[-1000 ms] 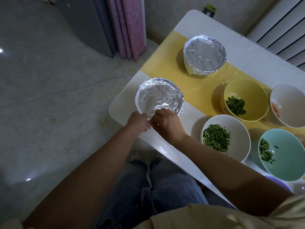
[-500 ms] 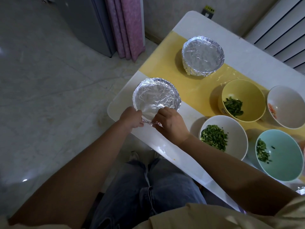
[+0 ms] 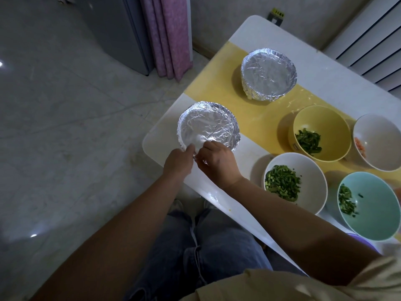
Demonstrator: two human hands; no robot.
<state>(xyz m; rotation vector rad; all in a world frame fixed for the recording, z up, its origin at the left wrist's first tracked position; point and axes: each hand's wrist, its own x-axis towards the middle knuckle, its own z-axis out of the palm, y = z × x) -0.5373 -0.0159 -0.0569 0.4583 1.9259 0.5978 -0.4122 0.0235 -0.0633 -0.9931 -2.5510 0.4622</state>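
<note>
Left hand [image 3: 178,162] and right hand [image 3: 219,162] pinch the crinkled 6 o'clock rim of a round foil-covered bowl [image 3: 209,126]; second foil-wrapped bowl [image 3: 269,74] at 1 o'clock; four smooth open bowls at 3 o'clock.

Table [image 3: 319,51] | foil-covered bowl [image 3: 208,124] on near-left corner | second foil-covered bowl [image 3: 269,73] behind it | four open bowls [image 3: 309,168] to its right

The person wears blue denim jeans [image 3: 201,253] and a pale beige short-sleeved top [image 3: 303,285], forearms bare.
</note>
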